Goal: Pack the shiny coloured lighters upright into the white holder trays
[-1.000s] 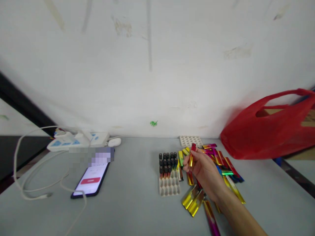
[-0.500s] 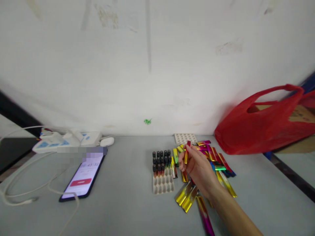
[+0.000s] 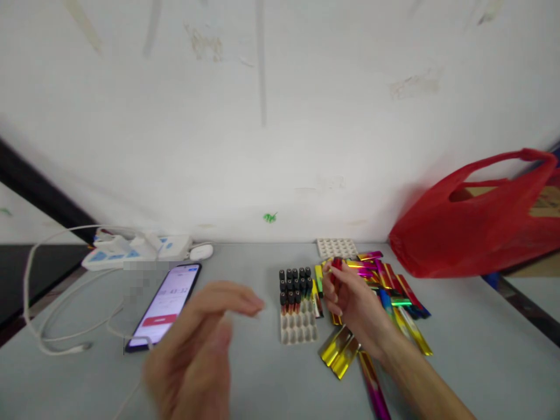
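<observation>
My right hand [image 3: 352,294] pinches a shiny red metallic tube [image 3: 336,267] between thumb and fingers, tilted end-on toward me. It hovers over a loose pile of shiny metallic tubes [image 3: 339,353] in gold, purple, red, green and blue. My left hand [image 3: 196,350], blurred by motion, is in front of the phone with thumb and fingers apart and nothing between them. Between the hands lies a pale pocketed tray [image 3: 298,333]. Its far rows hold several black-tipped pieces [image 3: 296,284]; the near pockets are bare.
A second pale tray [image 3: 336,247] sits against the wall. To the right stands a red plastic bag [image 3: 464,233] with cardboard inside. On the left are a phone [image 3: 168,303], a power strip [image 3: 135,252], a white earbud case [image 3: 201,252] and loose white cables [image 3: 65,352].
My left hand has come into view from below. The red tube in my right hand has tipped from upright to nearly end-on. The view has shifted slightly to the left.
</observation>
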Demonstrator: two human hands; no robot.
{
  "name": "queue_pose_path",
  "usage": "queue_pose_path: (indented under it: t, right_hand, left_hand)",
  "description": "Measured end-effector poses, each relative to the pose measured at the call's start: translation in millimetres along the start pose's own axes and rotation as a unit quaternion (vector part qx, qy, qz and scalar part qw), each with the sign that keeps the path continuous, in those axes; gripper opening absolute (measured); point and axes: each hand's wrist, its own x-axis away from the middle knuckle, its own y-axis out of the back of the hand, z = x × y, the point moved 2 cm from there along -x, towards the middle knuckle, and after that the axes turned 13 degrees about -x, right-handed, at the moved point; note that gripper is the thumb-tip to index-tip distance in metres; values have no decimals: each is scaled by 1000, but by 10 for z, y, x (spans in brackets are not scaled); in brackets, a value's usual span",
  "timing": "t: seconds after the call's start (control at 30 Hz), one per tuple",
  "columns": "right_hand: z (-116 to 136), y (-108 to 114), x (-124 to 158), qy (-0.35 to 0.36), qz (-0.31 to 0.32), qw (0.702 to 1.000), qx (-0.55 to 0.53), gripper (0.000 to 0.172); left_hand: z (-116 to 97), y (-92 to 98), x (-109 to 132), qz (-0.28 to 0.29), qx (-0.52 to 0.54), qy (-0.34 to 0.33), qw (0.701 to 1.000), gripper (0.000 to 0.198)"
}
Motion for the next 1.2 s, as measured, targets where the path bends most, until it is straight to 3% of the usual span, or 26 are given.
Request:
queue_pose_path:
  t: [0.17,0.23,0.4,0.47,0.6,0.87,1.2]
  right_hand:
    - [-66,16,18,-69,37,997,-25,46]
    - [-87,30,4,-63,35,997,-34,48]
    - [-73,25,-47,-2,20,999,-31,50]
    - [-70,30,-61,1,13,1000,-19,53]
    - [-103,65,-69,-11,11,1000,9,61]
    - [-189,79,-60,-38,49,998,33,61]
    - [-181,62,-6,-112,88,989,-27,64]
  left_hand:
    - [560,-381,-281,9,-46,8,999,23]
    - [712,-422,-316,73,-64,-9,995,38]
    - [853,-392,-248,260,-125,-69,955,88]
    - [908,-409,-214,290,-152,-70,942,107]
    - [1065,-484,-211,308,-124,-8,943,123]
    - [1177,-480,-317,339,-103,64,933,124]
    - [1240,-476,-344,358,-78,76,927,119]
